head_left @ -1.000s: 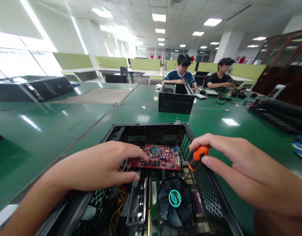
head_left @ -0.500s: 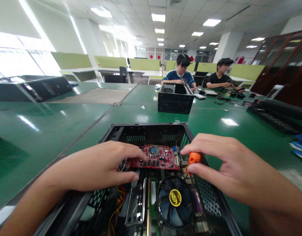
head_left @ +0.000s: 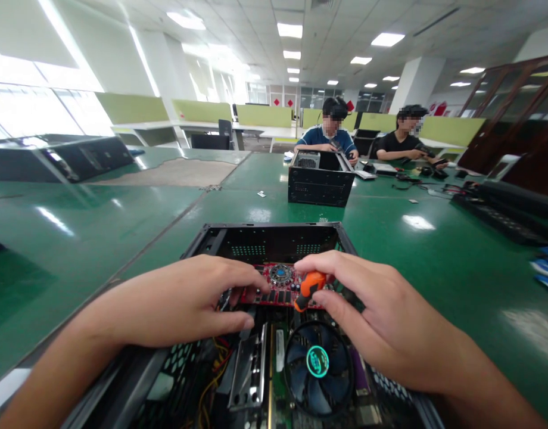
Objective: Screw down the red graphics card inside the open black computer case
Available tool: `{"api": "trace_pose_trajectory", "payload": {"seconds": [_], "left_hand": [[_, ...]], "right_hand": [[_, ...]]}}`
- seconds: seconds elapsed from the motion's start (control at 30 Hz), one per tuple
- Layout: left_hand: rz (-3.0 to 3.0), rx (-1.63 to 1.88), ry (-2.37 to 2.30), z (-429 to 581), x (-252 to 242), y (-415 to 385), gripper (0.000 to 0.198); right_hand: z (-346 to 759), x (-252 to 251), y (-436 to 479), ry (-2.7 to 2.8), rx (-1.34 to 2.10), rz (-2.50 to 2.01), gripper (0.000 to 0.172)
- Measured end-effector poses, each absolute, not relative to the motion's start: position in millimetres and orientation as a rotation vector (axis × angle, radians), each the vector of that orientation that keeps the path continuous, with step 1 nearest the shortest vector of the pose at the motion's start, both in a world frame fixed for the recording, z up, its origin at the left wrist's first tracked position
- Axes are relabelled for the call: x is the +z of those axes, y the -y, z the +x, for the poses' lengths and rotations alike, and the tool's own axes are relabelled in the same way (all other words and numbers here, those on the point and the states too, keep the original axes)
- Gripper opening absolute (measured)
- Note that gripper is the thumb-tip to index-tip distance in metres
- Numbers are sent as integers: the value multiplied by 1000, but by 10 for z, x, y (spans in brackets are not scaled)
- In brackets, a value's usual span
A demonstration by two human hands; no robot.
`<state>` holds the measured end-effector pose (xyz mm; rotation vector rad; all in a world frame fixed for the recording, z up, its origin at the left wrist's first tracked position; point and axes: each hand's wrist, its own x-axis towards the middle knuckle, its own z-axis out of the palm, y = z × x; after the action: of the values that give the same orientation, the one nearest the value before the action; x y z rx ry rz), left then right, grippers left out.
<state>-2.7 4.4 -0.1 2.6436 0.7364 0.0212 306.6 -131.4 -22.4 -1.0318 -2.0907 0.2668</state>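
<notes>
My right hand [head_left: 367,298] pinches a short orange and black screwdriver [head_left: 311,289] by its handle, over the right part of a red graphics card [head_left: 283,295]. The screwdriver is tilted, and its tip is hidden. My left hand [head_left: 211,292] reaches in from the left, fingertips at the card's left end and thumb held apart. Whether those fingers press on the card I cannot tell. The card lies across the far part of an open black computer case [head_left: 274,238]. Nearer to me sits a round black cooling fan [head_left: 318,366] with a shiny centre label.
A metal bracket [head_left: 249,372] and coloured cables [head_left: 215,381] sit left of the fan inside the case. Across the green table [head_left: 202,232] stands another black case [head_left: 319,185], with two people working behind it. More case parts [head_left: 501,208] lie at right.
My right hand has moved left with the screwdriver, from the card's right end to above the card, and the handle now tilts. My left hand stays almost still.
</notes>
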Motion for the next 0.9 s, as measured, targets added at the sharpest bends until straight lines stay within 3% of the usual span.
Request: {"api": "trace_pose_trajectory", "payload": {"seconds": [0.67, 0.8, 0.9], "left_hand": [[2646, 28, -736, -17, 27, -31, 39], [2653, 13, -734, -16, 24, -31, 39], [2660, 14, -740, -28, 14, -33, 37]], "right_hand": [[3103, -249, 1311, 2094, 322, -1044, 37], [3073, -285, 1271, 2078, 351, -1024, 7], [3065, -300, 1257, 2062, 367, -1027, 8]]}}
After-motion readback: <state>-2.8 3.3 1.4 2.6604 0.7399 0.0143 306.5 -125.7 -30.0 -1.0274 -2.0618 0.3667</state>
